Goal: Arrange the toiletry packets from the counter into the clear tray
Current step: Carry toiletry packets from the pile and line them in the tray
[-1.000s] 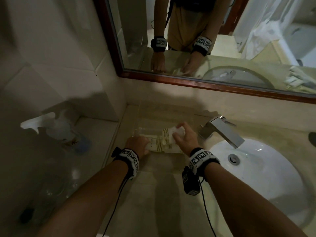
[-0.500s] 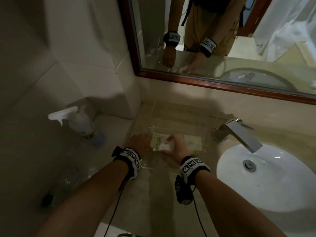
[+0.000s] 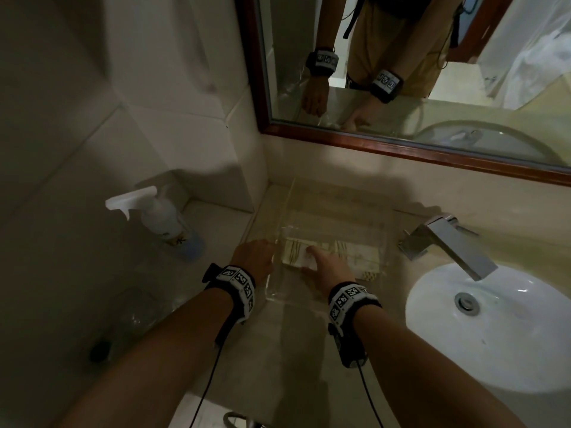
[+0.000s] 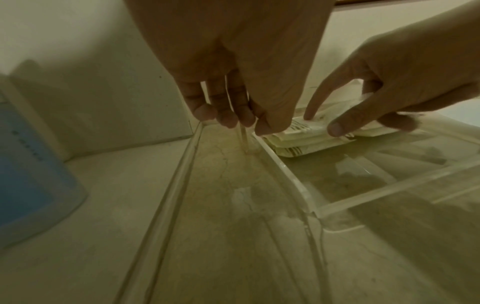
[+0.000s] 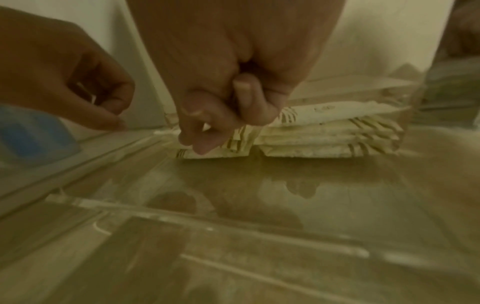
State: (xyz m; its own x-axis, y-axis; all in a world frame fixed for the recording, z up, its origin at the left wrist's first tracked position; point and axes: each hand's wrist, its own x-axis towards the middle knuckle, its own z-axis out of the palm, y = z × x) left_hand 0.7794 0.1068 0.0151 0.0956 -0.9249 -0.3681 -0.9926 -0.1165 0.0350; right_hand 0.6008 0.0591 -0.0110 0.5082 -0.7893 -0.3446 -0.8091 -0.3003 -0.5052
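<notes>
The left hand [image 3: 255, 257] pinches the left wall of the clear tray [image 3: 272, 291], thumb inside and fingers [image 4: 221, 115] curled over the outside of the rim. The right hand [image 3: 327, 271] reaches into the tray and takes hold of the left stack of toiletry packets [image 5: 233, 144], its index finger on top and its thumb at the near edge. A second stack of packets [image 5: 335, 133] lies just beside the first, to its right, both inside the tray toward its far side; the cream wrappers carry dark stripes at their ends. The near part of the tray floor is bare. The tray stands on the beige stone surface [image 3: 296, 350], close to the wall under the wood-framed mirror [image 3: 401, 143]. To the right are the chrome faucet [image 3: 448, 242] and the white sink [image 3: 494, 329]. On a lower ledge to the left stands a spray bottle [image 3: 160, 217] with a blue base.
</notes>
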